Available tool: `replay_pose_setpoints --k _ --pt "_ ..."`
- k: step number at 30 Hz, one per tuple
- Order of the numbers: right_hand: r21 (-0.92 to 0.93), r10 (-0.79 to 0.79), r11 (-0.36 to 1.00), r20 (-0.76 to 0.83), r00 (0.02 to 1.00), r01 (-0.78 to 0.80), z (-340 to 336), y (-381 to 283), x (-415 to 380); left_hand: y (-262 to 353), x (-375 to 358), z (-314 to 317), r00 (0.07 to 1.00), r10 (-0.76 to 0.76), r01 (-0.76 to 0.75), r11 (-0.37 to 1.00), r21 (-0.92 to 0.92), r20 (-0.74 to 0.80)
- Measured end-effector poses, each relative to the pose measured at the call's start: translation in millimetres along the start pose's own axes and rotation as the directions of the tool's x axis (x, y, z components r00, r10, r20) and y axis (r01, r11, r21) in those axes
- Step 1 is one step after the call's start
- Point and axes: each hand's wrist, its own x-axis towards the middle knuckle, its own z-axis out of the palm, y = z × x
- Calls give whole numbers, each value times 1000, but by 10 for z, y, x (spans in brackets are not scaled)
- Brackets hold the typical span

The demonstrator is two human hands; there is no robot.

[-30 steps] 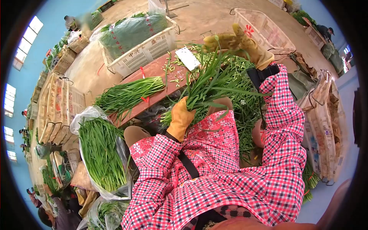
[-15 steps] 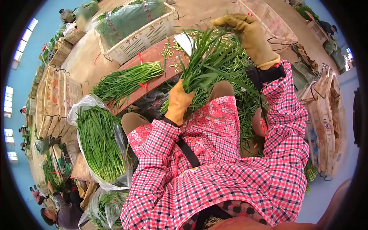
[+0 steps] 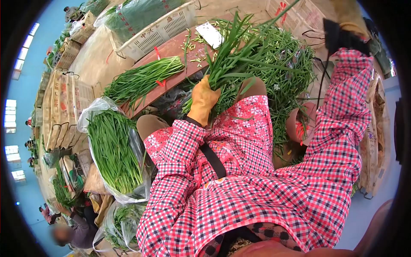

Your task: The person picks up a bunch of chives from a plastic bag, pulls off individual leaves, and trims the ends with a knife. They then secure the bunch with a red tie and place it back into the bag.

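Observation:
My left hand (image 3: 204, 101), in an orange glove, is closed around the lower part of a bunch of garlic chives (image 3: 231, 60). The long leaves fan out up and to the right above my lap. My right hand (image 3: 349, 15), in a yellowish glove, is raised at the top right edge, blurred and partly cut off, so its fingers cannot be made out. A heap of loose chives (image 3: 293, 60) lies beyond my knees. On the reddish board (image 3: 171, 83) to the left rests a tied bundle of chives (image 3: 145, 77) with red bands, near a white card (image 3: 209, 34).
A clear plastic bag of chives (image 3: 115, 154) stands by my left knee. Behind the board sits a white crate (image 3: 158, 32) with a wrapped green bale. Stacked crates (image 3: 64, 107) line the left, with a person (image 3: 81, 227) at lower left. A pink stool (image 3: 302, 124) is at right.
My right hand has swung up and right, away from the bunch, to the frame's edge. My left hand keeps its grip on the chives in nearly the same place.

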Motion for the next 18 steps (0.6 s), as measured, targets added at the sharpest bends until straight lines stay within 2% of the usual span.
replay_pose_setpoints --k 2,3,6,7,10,14,15,16,17,18 --pt "-69 -28 997 -28 999 26 -277 -181 58 -109 -11 34 999 2 -4 998 -60 -36" --pt "-100 -29 995 -43 999 25 -400 -221 86 -233 -19 89 995 51 -62 991 -120 -86" --pt "-208 -22 978 -84 996 4 -818 -284 131 -304 -61 11 995 -30 11 979 -204 -90" --pt "-236 -11 972 -95 995 -12 -923 -263 141 -144 -106 -125 994 34 -66 949 -308 -107" --pt "-305 29 950 -115 993 -63 -1185 -100 213 -29 -34 -350 977 134 -181 933 -312 -166" --pt "-363 74 925 -110 991 -110 -1374 135 329 250 27 -785 976 -117 22 889 -457 -182" --pt "-376 82 919 -101 991 -115 -1394 187 358 79 174 -808 976 -184 70 773 -631 -117" --pt "-395 87 911 -86 992 -114 -1376 217 370 85 207 -884 965 -204 32 713 -701 -164" --pt "-418 74 903 -73 995 -98 -1309 237 319 218 180 -1026 978 -111 -57 675 -736 -178" --pt "-442 50 894 -61 997 -72 -1210 208 255 245 204 -1087 986 -97 -51 589 -806 -133"
